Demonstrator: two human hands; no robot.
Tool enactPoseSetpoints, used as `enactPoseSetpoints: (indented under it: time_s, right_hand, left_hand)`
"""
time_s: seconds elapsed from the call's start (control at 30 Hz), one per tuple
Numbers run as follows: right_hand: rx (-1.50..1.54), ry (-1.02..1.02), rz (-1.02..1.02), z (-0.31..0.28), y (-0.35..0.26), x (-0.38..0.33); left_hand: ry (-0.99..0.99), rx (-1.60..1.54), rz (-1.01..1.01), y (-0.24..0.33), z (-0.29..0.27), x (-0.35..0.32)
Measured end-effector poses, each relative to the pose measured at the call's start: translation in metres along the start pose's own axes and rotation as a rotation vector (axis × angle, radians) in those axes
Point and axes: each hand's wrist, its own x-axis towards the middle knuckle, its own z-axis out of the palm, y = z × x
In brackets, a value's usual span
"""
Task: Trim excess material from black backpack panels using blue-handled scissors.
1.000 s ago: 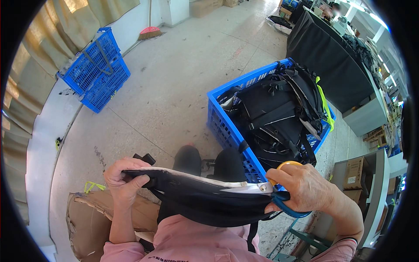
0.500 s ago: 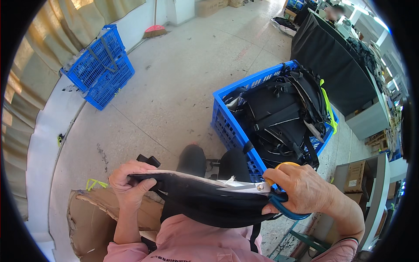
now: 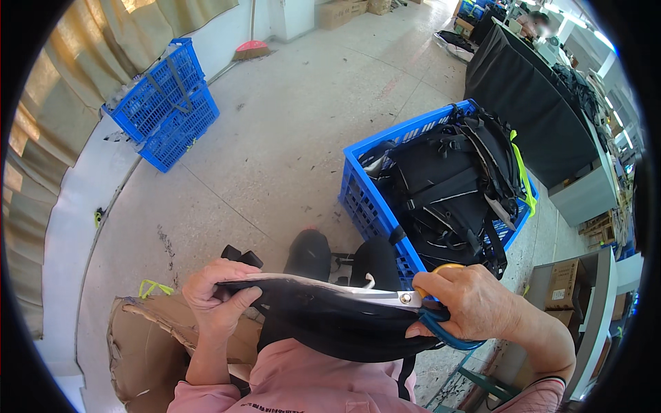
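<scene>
A black fabric piece with a pale edge [image 3: 323,320] stretches across my lap between both hands. My left hand [image 3: 219,292] pinches its left end, thumb on the near side. In my right hand [image 3: 471,303] is a pair of scissors [image 3: 441,325] with a blue and a yellow handle. Their blades lie along the pale upper edge, pointing left, and look nearly closed. A small whitish strip [image 3: 370,281] curls up at the blades. Black buckles [image 3: 241,257] hang beyond my left hand.
A blue crate [image 3: 375,206] full of black strapped bags [image 3: 447,179] stands ahead to the right. Two stacked blue crates [image 3: 162,103] are by the curtain. An opened cardboard box [image 3: 148,344] sits at my left, and a grey shelf [image 3: 599,303] at my right.
The scissor blades have closed further and slid slightly left along the pale edge. The whitish strip now stands up more. My left hand has shifted a little right.
</scene>
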Motion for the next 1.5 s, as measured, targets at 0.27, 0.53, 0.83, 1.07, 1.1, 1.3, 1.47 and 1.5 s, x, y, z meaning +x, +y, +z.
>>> enactPoseSetpoints:
  time_s: [0.27,0.53,0.83,1.07,1.1,1.3,1.47,1.5]
  right_hand:
    - [-0.036,0.096,-0.059,0.001,-0.003,0.004]
    - [-0.032,0.098,-0.156,0.007,-0.004,0.015]
    - [-0.039,0.086,-0.106,0.007,-0.011,0.024]
    - [-0.05,0.107,-0.179,0.011,-0.011,0.029]
    - [-0.051,0.119,-0.163,0.012,-0.01,0.029]
    - [-0.045,0.038,-0.078,0.016,-0.003,0.027]
    - [0.022,0.063,-0.113,0.015,-0.012,0.048]
    - [0.01,0.032,-0.157,0.015,-0.012,0.051]
  left_hand:
    - [-0.017,-0.016,-0.023,0.003,-0.001,-0.003]
    - [-0.058,-0.069,-0.053,0.004,-0.001,-0.001]
    - [-0.046,-0.099,-0.208,0.01,0.0,0.002]
    - [-0.067,-0.113,-0.295,0.005,-0.001,-0.001]
    - [-0.051,-0.103,-0.287,0.002,0.0,0.0]
    - [-0.143,-0.224,-0.318,-0.001,0.001,0.006]
    - [-0.159,-0.162,-0.317,-0.001,0.002,0.004]
    - [-0.17,-0.134,-0.318,-0.001,0.001,0.002]
